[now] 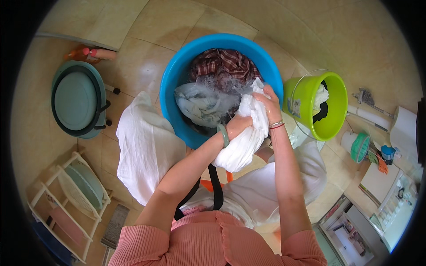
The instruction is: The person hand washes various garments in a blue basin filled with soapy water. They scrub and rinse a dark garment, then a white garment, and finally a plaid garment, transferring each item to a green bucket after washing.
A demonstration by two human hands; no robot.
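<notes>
A bunched white cloth (242,146) hangs from both my hands over the near right part of a round blue tub (166,95). My left hand (238,126), below a pale green bangle, is closed round the middle of the cloth. Higher up, my right hand (269,104) grips its upper end, close to the tub's right wall. In the tub, a dark red plaid cloth (222,64) lies at the far side, and a soaked whitish cloth (202,106) lies at the left. Splashing water blurs the space between them.
A lime-green bucket (339,111) with white and black cloth inside stands tilted right of the tub. Left are a grey-green folding basin (75,99) and bottles (100,54). A rack (88,208) with basins stands lower left. A green-lined bin (360,147) is at the right.
</notes>
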